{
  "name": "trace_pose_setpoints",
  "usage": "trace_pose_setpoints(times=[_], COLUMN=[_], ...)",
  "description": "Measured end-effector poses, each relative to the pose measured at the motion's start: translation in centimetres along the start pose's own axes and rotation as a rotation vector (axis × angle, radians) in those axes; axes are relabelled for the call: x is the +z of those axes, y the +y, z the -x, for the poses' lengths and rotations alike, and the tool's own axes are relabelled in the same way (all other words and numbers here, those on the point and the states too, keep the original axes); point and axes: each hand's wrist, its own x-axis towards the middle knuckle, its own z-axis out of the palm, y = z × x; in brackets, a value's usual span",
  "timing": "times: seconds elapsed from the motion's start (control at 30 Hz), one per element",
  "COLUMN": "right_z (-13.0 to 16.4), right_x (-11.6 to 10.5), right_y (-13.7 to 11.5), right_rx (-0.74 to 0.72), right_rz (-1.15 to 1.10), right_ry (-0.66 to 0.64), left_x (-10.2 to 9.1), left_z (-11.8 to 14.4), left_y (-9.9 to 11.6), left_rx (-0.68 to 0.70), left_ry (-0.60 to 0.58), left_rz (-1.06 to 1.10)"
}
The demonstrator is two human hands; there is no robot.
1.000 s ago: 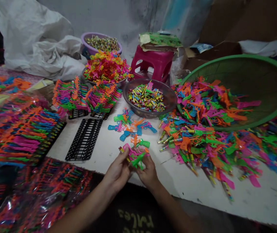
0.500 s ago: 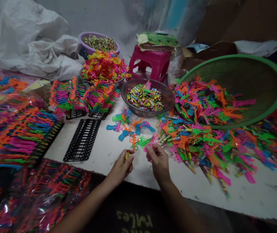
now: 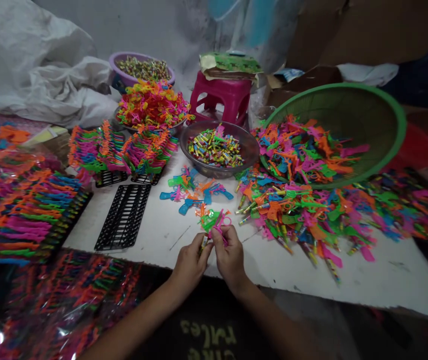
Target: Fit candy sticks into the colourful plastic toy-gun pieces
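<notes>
My left hand (image 3: pixel 189 263) is closed on a small yellow-patterned tube (image 3: pixel 203 244), mostly covered by the fingers. Pinched in my right hand (image 3: pixel 231 258) is a pink plastic toy gun (image 3: pixel 219 223), its grip partly hidden. The two hands meet over the table's front edge, with the tube's end close against the toy gun; whether they are joined I cannot tell. Just beyond the fingertips lies a green toy gun (image 3: pixel 209 220). Farther back, several loose toy guns, including a blue one (image 3: pixel 186 206), are scattered on the white tabletop (image 3: pixel 176 232).
A clear bowl (image 3: pixel 219 172) of similar tubes stands behind. To the right, a green basket (image 3: pixel 397 135) of toy guns leans over a heap of guns with tubes (image 3: pixel 296 215). Black racks (image 3: pixel 122 217) lie left, beside filled racks (image 3: pixel 29 215). A pink stool (image 3: pixel 221 92) stands at the back.
My hands have come together, bringing the pink toy gun leftward to the tube. The whole view has shifted slightly with the head.
</notes>
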Motion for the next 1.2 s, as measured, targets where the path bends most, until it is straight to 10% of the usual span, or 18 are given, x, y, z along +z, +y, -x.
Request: trace_pose_setpoints(times=[0.23, 0.5, 1.07, 1.2], right_z=[-1.7, -8.7, 10.3, 13.1], right_x=[-2.9, -22.7, -31.0, -33.6], right_y=[0.3, 3.4, 14.3, 18.4], right_rx=[0.062, -0.068, 0.147, 0.280], right_rz=[0.021, 0.757, 0.446, 0.378], right_ry=[0.055, 0.829, 1.542, 1.515], left_x=[1.9, 4.8, 7.2, 7.2], left_z=[-0.9, -5.7, -5.7, -5.7], left_y=[-0.4, -5.5, -4.5, -4.1], left_rx=[0.190, 0.452, 0.369, 0.381], left_ry=[-0.098, -0.048, -0.085, -0.115], left_rz=[-0.292, -0.742, -1.088, -1.079])
